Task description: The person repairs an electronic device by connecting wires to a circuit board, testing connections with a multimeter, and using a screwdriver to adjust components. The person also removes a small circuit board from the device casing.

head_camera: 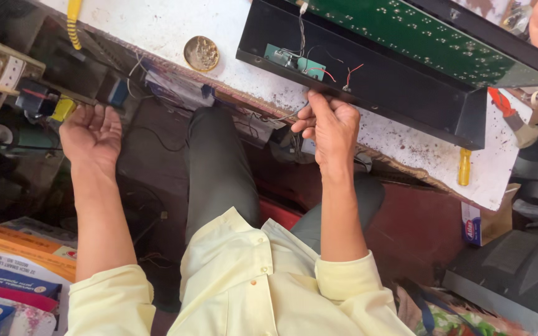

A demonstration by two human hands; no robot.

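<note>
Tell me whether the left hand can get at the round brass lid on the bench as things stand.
Probably yes. The left hand is open and empty below the bench edge, and the round brass lid lies alone on the white benchtop; only loose wires along the edge lie between.

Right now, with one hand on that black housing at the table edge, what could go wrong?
The right hand pinches at the rim of the black housing close to thin red wires and a small green board; a tug might snag or tear a wire. The housing sits near the table edge, so a pull might slide it off. The left hand hangs open below the table, giving it no support.
</note>
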